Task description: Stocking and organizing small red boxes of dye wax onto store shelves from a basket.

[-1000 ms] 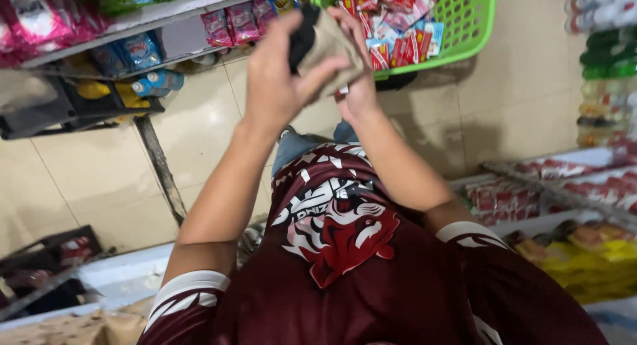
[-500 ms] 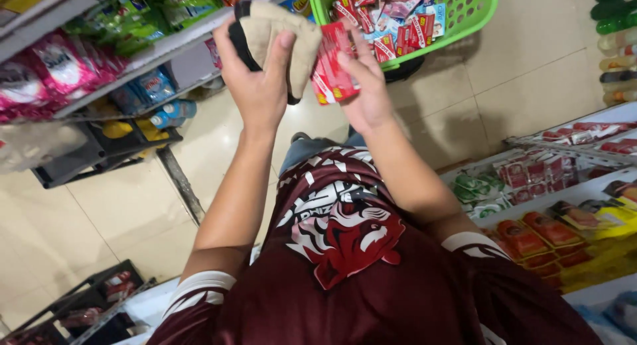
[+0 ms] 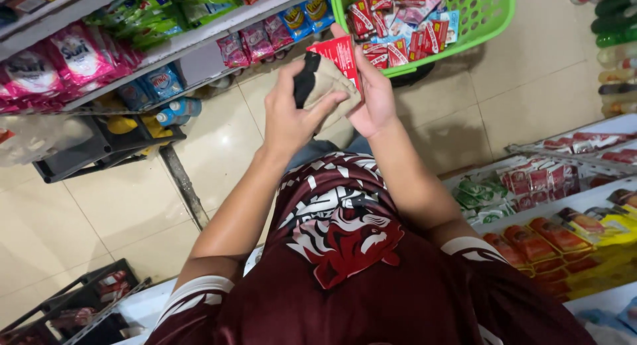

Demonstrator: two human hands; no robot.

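A flat red packet with white print stands upright against the palm of the right hand, its top edge rising past the fingertips, held at chest height just below a green basket. The right hand's fingers are curled round the packet's back, pinching it in place. The left hand presses a folded tan cloth with a black edge against the packet's front, fingers closed over the cloth and thumb beneath it.

The green basket, a slotted plastic tub, holds a heap of small red, pink and pale-blue sachets lying at all angles. To the person's left, a white shelf carries rows of hanging pink sachets, green packs above them and small blue pouches below. A black crate sits on the tiled floor under that shelf, with yellow and blue bottles beside it. To the right, a lower shelf shows red-and-white packets, green ones, and orange and yellow packs nearer the camera. Green and clear bottles line the far right edge. The person wears a maroon jersey with a white and red animal design.
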